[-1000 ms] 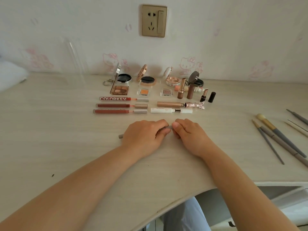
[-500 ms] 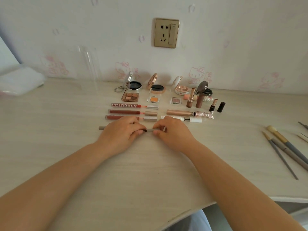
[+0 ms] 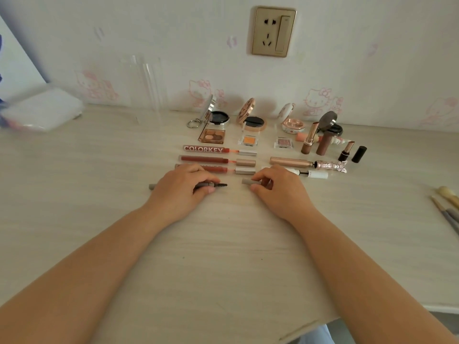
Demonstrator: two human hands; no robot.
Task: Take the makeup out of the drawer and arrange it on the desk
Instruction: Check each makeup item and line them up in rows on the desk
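My left hand [image 3: 180, 188] grips a grey brow pencil [image 3: 218, 185] lying on the desk [image 3: 223, 244]; its small spiral brush tip sticks out to the right. My right hand [image 3: 278, 188] pinches the pencil's grey cap [image 3: 247, 181], pulled off and a short gap away from the brush. Just behind my hands lie three red lip glosses [image 3: 206, 159] with caps off, a rose-gold mascara [image 3: 291, 162] and a white mascara [image 3: 315, 174]. Open compacts [image 3: 250, 120], small eyeshadow pans [image 3: 214, 136] and upright lipsticks [image 3: 308, 142] stand further back.
Several makeup brushes [image 3: 447, 207] lie at the right edge of the desk. A clear acrylic holder [image 3: 149, 90] stands near the wall at the left, next to a white plastic bag [image 3: 42, 108]. A wall socket [image 3: 273, 31] is above the makeup.
Both hands carried the capped pencil away from me toward the makeup rows, then drew apart: the cap came off in my right hand, exposing the brush tip.
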